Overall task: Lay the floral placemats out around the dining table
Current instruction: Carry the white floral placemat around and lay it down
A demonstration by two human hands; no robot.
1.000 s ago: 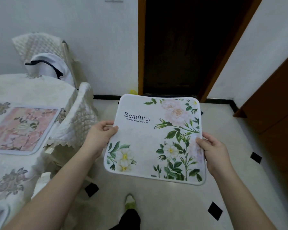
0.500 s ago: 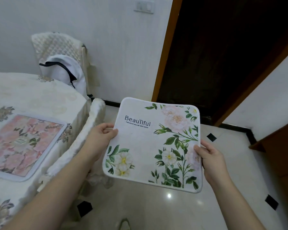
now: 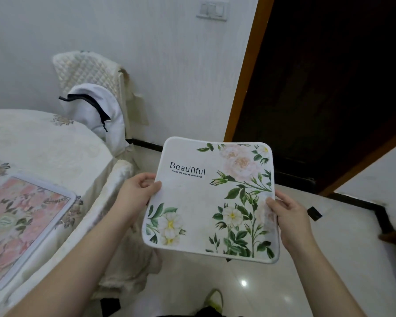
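Carrying the white placemat (image 3: 210,200) flat between both hands, we are pinching it at its side edges: left hand (image 3: 136,193) with thumb on top and fingers curled under, right hand (image 3: 288,216) doing the same opposite. It is hanging over the floor (image 3: 329,259), off the dining table (image 3: 44,143), which is lying well left of our left fingers. We are judging this as mid-transport. A pink placemat (image 3: 21,225) is already lying there, so next we are needing a swing left toward an unfilled seat spot.
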